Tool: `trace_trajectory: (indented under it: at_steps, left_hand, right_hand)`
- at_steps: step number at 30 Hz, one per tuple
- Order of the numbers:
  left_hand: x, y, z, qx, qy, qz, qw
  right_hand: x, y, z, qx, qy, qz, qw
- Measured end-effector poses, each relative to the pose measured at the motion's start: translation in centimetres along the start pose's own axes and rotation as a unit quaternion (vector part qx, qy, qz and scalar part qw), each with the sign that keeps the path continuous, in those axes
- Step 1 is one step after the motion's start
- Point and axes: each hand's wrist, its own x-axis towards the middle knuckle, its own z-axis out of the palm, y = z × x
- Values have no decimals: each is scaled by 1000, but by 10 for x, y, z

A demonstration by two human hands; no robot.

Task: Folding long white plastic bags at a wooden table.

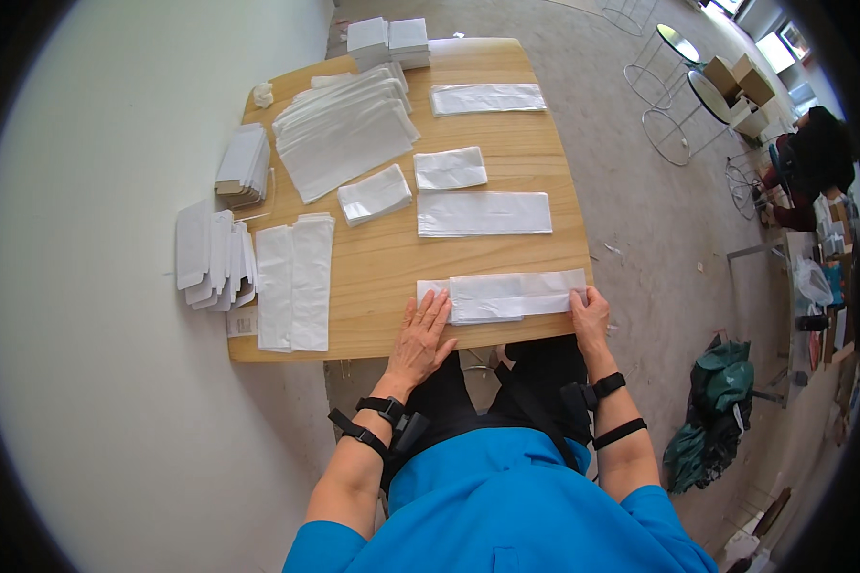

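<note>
A long white folded sheet (516, 295), thin and slightly creased, lies near the front edge of the wooden table (373, 258). It is folded in overlapping layers; whether it is paper or film I cannot tell. My left hand (421, 336) rests flat on its left end with the fingers stretched out. At the other end, my right hand (591, 313) pinches the sheet's edge between thumb and fingers. Just beyond lie a long folded white piece (484, 213) and a shorter one (450, 168).
A fanned stack of white sheets (344, 134) covers the far left. White boxes (389, 41) stand at the back, and flat white cartons (210, 250) crowd the left edge by the wall. Round-topped stools (677, 43) and a seated person (812, 162) are at the right.
</note>
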Motion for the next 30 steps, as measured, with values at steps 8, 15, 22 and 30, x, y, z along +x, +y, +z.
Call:
trace_trajectory:
  at_steps: [8, 15, 22, 30]
  left_hand:
    - [-1, 2, -8, -4, 4, -15, 1000]
    - [1, 11, -12, -78, 118, -74, 987]
    - [9, 14, 2, -34, 129, -76, 988]
    - [8, -5, 19, -36, 158, -82, 983]
  right_hand:
    - [-32, -75, -7, -307, 289, -298, 856]
    - [-74, -112, 85, 66, -111, -240, 962]
    - [-71, -78, 130, 99, -150, -117, 977]
    - [-80, -86, 133, 98, -118, -106, 982]
